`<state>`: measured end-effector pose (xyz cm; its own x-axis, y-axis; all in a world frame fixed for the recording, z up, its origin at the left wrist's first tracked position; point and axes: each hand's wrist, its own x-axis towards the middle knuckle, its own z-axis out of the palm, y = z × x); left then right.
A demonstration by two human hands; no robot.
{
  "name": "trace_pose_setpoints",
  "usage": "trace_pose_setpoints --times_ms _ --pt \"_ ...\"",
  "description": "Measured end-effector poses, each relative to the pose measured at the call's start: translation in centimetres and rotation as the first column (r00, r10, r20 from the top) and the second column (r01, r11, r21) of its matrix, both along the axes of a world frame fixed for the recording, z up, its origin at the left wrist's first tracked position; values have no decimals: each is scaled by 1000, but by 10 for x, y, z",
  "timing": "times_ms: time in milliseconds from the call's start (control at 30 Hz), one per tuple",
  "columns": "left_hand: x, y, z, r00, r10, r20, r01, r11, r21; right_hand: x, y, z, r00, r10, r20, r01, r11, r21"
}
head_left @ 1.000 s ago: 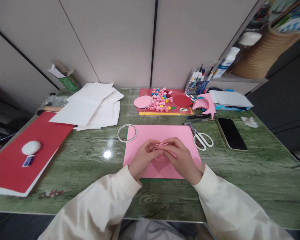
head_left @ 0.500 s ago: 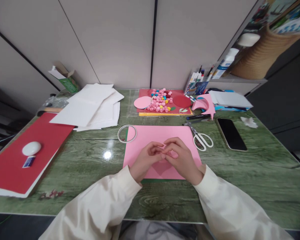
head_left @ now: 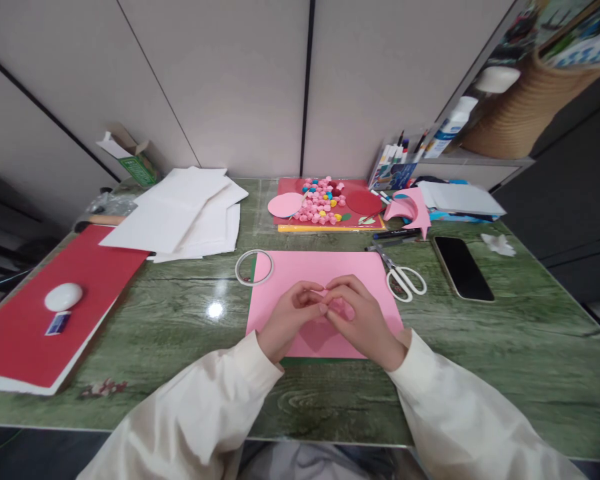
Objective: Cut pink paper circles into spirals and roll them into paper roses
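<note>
Both my hands meet over a pink sheet of paper (head_left: 320, 267) on the table. My left hand (head_left: 293, 313) is closed, thumb and fingertips pinching a small pink paper piece (head_left: 347, 309). The same piece is gripped by my right hand (head_left: 363, 320), whose curled fingers touch the left fingertips. Much of the piece is hidden by the fingers, so its exact shape is unclear. Beneath the pink sheet a green edge (head_left: 310, 361) shows. A roll of white tape (head_left: 238, 268) lies on the sheet's left corner, and white-handled scissors (head_left: 411, 281) lie at its right side.
Pink, blue and yellow paper balls (head_left: 320, 207) sit on red paper at the back. White papers (head_left: 165, 207) and a red sheet (head_left: 105, 280) with a white egg-shaped object (head_left: 63, 297) are on the left. A phone (head_left: 463, 268) and pink offcut (head_left: 420, 210) lie on the right.
The fingers have shifted slightly around the pink paper piece, and more of it shows inside my right hand. Everything else stays where it was.
</note>
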<state>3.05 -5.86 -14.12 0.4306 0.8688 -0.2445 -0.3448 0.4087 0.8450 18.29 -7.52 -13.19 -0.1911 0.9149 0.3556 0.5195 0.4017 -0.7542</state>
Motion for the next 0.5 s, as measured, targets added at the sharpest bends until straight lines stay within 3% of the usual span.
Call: trace_pose_setpoints --times_ms 333,500 --pt "-1 3 2 999 33 -4 -33 999 3 2 0 -8 992 129 7 -129 992 12" --pt "1 0 -1 999 36 -3 -36 999 17 1 0 -7 995 99 -7 -99 995 15"
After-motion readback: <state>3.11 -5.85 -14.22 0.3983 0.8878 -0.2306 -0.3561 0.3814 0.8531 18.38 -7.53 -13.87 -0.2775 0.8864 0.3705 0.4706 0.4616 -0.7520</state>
